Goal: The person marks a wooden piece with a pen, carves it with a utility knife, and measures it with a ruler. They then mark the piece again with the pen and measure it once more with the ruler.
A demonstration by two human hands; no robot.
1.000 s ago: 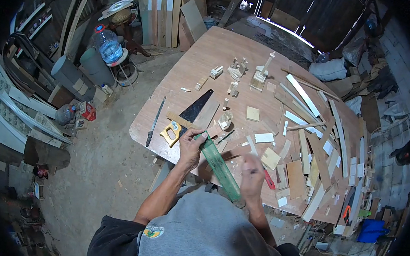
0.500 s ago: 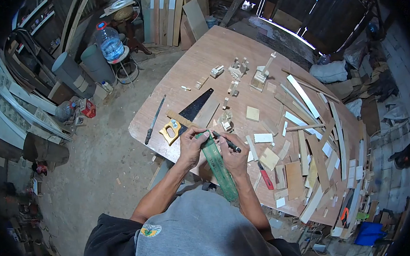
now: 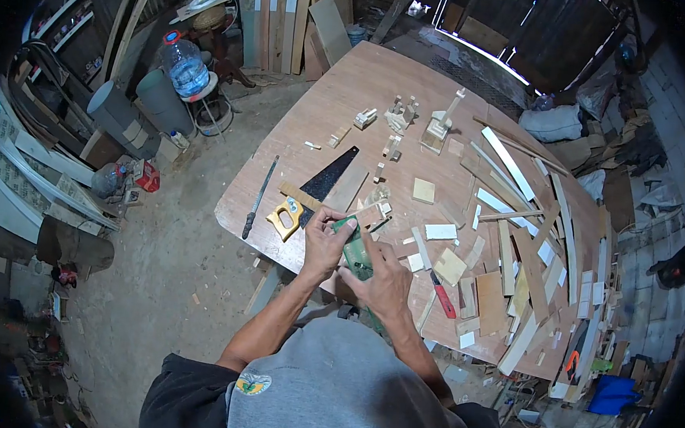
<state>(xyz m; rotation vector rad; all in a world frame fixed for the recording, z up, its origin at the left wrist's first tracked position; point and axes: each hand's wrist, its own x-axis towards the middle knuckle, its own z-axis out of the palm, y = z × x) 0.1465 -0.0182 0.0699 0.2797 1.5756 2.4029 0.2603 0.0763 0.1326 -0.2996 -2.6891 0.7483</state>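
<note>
My left hand (image 3: 323,246) pinches the far end of a green ruler (image 3: 354,244) that lies across a wooden strip at the table's near edge. My right hand (image 3: 384,283) rests over the ruler's near half, fingers curled around a dark pen (image 3: 360,267) pressed against it. Both hands touch the ruler, close together. The ruler's near end is hidden under my right hand. Just left of my left hand lies a handsaw with a yellow handle (image 3: 286,217) and a black blade.
The brown table (image 3: 342,96) carries many wood offcuts and slats, thickest on the right. A long file (image 3: 259,199) lies near its left edge and a red cutter (image 3: 441,292) right of my hands. A water bottle (image 3: 184,65) and boards stand on the floor at left.
My right hand swung in from the right, showed a dark pen above the ruler, then dropped onto the ruler's near half. My left hand stayed on the ruler's far end.
</note>
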